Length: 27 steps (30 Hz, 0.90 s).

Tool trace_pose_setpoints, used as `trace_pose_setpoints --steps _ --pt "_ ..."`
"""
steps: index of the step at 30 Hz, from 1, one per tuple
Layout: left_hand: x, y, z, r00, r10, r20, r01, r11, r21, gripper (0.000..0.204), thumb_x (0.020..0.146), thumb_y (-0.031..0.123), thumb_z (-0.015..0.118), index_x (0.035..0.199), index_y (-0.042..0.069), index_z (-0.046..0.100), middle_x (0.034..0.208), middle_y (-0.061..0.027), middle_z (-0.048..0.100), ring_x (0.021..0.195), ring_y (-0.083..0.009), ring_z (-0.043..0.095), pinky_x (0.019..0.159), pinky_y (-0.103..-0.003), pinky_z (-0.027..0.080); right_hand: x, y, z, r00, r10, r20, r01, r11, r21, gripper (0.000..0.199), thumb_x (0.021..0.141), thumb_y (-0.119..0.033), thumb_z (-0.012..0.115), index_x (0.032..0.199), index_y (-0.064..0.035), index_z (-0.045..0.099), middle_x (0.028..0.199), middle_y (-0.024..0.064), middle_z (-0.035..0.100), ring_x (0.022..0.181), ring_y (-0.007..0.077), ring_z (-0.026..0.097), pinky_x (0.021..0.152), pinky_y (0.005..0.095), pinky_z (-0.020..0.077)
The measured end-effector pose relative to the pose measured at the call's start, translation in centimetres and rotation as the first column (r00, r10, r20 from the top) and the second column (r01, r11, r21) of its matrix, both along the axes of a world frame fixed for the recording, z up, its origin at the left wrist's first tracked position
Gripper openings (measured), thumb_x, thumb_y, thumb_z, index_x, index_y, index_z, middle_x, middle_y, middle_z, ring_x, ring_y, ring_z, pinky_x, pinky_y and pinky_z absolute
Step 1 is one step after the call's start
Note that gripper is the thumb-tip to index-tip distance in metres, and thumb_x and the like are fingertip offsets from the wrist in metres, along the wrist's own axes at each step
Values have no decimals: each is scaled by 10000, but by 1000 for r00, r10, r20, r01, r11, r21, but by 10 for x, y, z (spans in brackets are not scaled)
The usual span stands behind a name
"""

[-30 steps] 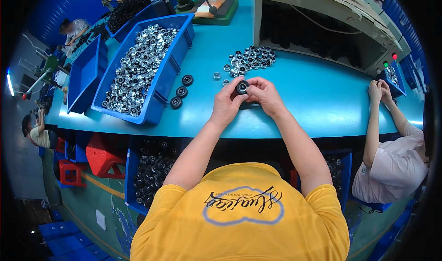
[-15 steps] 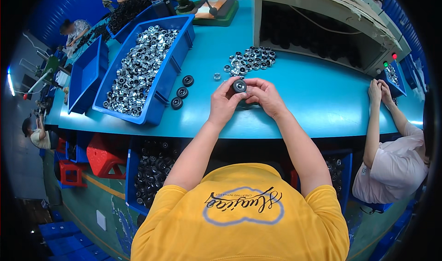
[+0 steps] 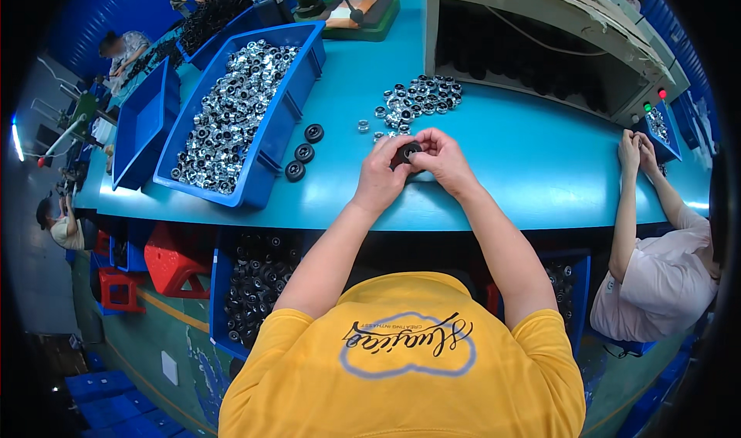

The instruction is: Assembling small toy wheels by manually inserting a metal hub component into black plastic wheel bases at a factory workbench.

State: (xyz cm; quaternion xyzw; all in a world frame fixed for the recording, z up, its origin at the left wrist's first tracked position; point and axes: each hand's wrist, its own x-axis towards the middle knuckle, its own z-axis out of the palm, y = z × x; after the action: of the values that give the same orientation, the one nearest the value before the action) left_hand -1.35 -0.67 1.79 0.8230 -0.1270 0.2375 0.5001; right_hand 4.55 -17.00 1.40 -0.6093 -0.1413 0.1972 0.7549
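Note:
A small black wheel (image 3: 409, 152) is held between my two hands above the front part of the turquoise table (image 3: 340, 199). My left hand (image 3: 380, 174) grips its left side, and my right hand (image 3: 444, 163) closes on it from the right, covering part of its face. Just beyond my fingers lies a loose group of shiny silver wheel hubs (image 3: 417, 98), a few of them close to my left fingertips. To the left, three black wheels (image 3: 304, 153) rest in a slanting row beside a large blue bin (image 3: 258, 183) heaped with silver hubs.
A second blue bin (image 3: 143, 133) stands farther left. At the back right is a pale box-shaped machine (image 3: 532, 29) with a dark opening. A co-worker's hands (image 3: 634, 151) are at the right end. Under the table, blue crates (image 3: 220, 307) hold black wheels; red stools (image 3: 174, 260) stand nearby.
The wheel has moved slightly right and down and has turned, its face now less visible. My right fingers have come further over it. The three wheels on the table stay in place.

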Motion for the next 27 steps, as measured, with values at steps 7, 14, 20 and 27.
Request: trace_pose_setpoints --steps 7,14,20,27 --pt "-1 3 0 996 -28 -86 24 998 -51 552 805 -37 741 1335 63 624 1088 -119 638 950 -261 663 813 -329 545 -1 -1 17 981 -9 -195 28 995 93 254 870 -62 755 1064 -9 600 930 62 659 781 111 661 696 253 570" --pt "-2 1 0 999 -50 -6 50 989 140 589 805 -59 717 1368 29 571 1112 -158 623 984 -336 635 823 -395 536 0 -4 4 996 -59 -68 58 998 -16 223 873 -61 759 1017 -18 593 884 52 644 723 113 640 668 261 566" --pt "-1 5 -2 938 -216 -272 90 908 -410 543 886 -19 719 1403 40 564 1113 -39 647 998 -139 642 815 -264 534 -1 -1 15 980 -12 -198 44 987 155 201 922 -108 742 1044 -25 605 917 66 671 776 114 669 696 263 588" --pt "2 8 -6 954 -245 -171 164 908 -385 510 935 1 690 1424 18 547 1169 -37 609 1037 -126 637 808 -255 543 3 -7 14 977 42 -207 -2 983 186 228 974 -181 700 1104 -14 617 1000 66 685 851 130 689 739 265 596"
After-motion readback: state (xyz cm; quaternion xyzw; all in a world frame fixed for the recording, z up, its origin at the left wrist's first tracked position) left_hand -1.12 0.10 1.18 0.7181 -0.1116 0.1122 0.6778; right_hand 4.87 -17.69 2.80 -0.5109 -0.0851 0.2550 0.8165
